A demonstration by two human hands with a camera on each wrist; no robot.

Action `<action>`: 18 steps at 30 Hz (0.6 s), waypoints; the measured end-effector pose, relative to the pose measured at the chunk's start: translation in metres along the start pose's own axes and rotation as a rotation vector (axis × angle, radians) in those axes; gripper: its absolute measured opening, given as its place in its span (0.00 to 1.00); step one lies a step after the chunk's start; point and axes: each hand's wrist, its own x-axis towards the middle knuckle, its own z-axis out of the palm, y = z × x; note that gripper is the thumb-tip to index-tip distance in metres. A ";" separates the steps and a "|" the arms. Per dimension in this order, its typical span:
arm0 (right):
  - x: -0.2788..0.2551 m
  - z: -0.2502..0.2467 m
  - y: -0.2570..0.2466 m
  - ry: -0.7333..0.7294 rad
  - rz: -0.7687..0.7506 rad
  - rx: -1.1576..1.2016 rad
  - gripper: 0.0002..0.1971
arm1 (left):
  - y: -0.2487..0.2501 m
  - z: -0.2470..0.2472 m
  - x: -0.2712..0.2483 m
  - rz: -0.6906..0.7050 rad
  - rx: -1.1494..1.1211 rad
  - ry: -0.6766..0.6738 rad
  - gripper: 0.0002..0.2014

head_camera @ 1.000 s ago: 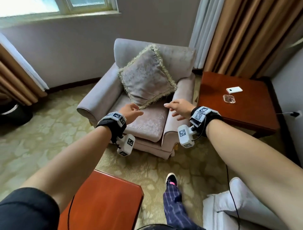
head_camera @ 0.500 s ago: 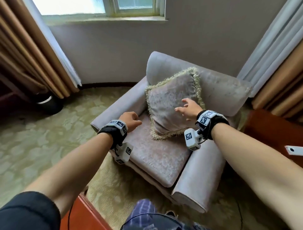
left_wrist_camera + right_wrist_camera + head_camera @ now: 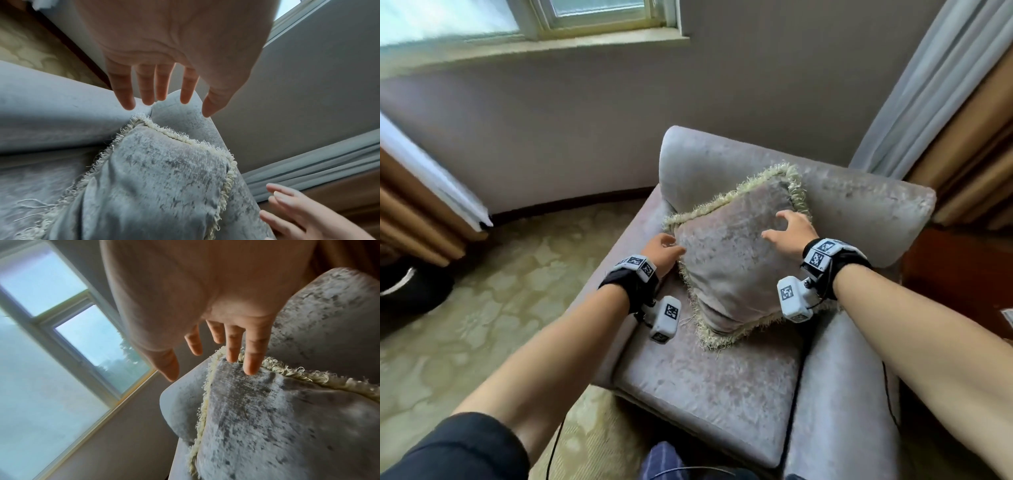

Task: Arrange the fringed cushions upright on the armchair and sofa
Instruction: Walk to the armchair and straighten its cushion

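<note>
On the armchair seat, propped against the backrest, sits the fringed cushion. It stands on one corner, diamond-wise: one diagonal runs up toward the top of the backrest, the other across the seat from armrest to armrest. Lowest corner rests on the seat pad; top corner leans on the backrest.

Left hand: at the cushion's corner nearest the window-side armrest, fingers loosely extended, gripping nothing. The wrist view shows the fingertips just above that corner's fringe, apart from it. Head view suggests contact with the edge; cannot tell for certain.

Right hand: over the cushion's face, toward the top corner and the curtain-side edge. Fingers spread and relaxed, holding nothing. In the wrist view two fingertips lie at the fringe line; touching or only just above, not clear.

Key relation: cushion lies between the two hands, directly ahead of and below both sets of fingers. Both hands about equally near.

Judgement: next move is likely a two-sided grasp and a quarter-turn, so that a flat edge sits on the seat.

Room: open seat pad lies in front of the cushion; armrests close either side; backrest close behind. The turn is best made forward of the backrest, then leaned back.
</note>
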 end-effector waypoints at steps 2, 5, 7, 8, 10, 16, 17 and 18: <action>0.027 0.004 -0.012 0.002 0.064 0.009 0.34 | 0.007 -0.010 0.043 -0.007 -0.042 -0.029 0.24; 0.064 0.013 -0.027 0.017 0.103 -0.004 0.34 | 0.009 -0.017 0.099 -0.028 -0.063 -0.046 0.23; 0.090 0.015 -0.034 0.061 0.114 -0.046 0.33 | 0.007 -0.015 0.133 -0.044 -0.062 -0.067 0.23; 0.102 0.013 -0.037 0.094 0.113 -0.061 0.33 | 0.005 -0.012 0.145 -0.044 -0.056 -0.080 0.23; 0.137 0.011 -0.042 0.184 0.110 -0.066 0.33 | -0.001 -0.005 0.181 -0.050 -0.047 -0.095 0.23; 0.222 0.032 -0.020 0.238 0.193 -0.054 0.39 | -0.015 0.035 0.272 -0.189 -0.121 -0.108 0.25; 0.231 0.039 -0.011 0.196 0.218 -0.079 0.41 | -0.019 0.044 0.284 -0.208 -0.119 -0.114 0.24; 0.238 0.046 -0.001 0.141 0.238 -0.130 0.43 | -0.023 0.054 0.296 -0.227 -0.115 -0.126 0.23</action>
